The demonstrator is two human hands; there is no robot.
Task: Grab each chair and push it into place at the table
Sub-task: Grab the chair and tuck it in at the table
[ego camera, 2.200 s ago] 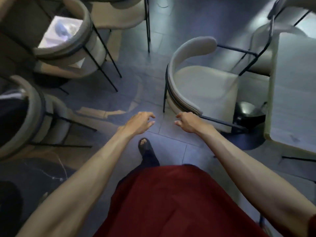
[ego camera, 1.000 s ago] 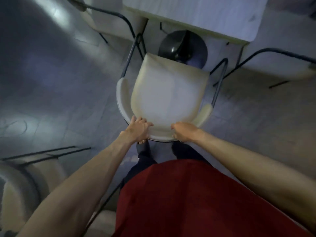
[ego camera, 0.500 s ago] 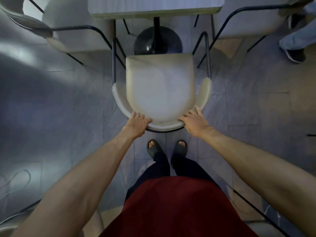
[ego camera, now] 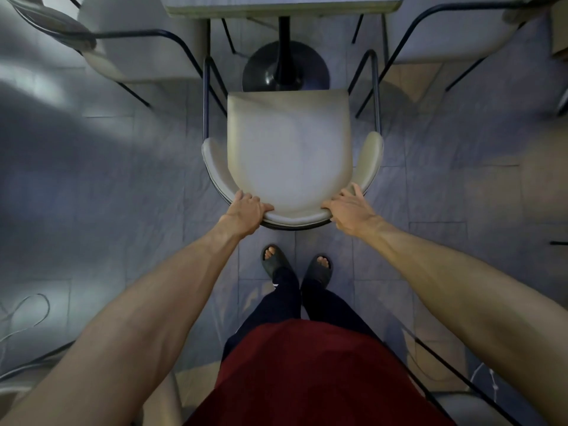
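A cream chair (ego camera: 289, 149) with a curved backrest and black metal legs faces the pale table (ego camera: 282, 7) at the top of the view. Its seat front lies just short of the table's black round base (ego camera: 285, 72). My left hand (ego camera: 246, 213) grips the backrest on its left side, fingers curled over the rim. On the right side of the backrest my right hand (ego camera: 350, 210) rests with the thumb inside the rim and the fingers spread along the outside.
Another cream chair (ego camera: 132, 41) stands at the table's left, and one more (ego camera: 445, 29) at its right. Parts of further chairs show at the bottom left (ego camera: 18, 385) and bottom right (ego camera: 479, 401). My feet (ego camera: 295, 265) stand on grey floor tiles behind the chair.
I have turned the chair square to the table and stepped behind it. Since half a second ago the chair and both hands have stayed almost still.
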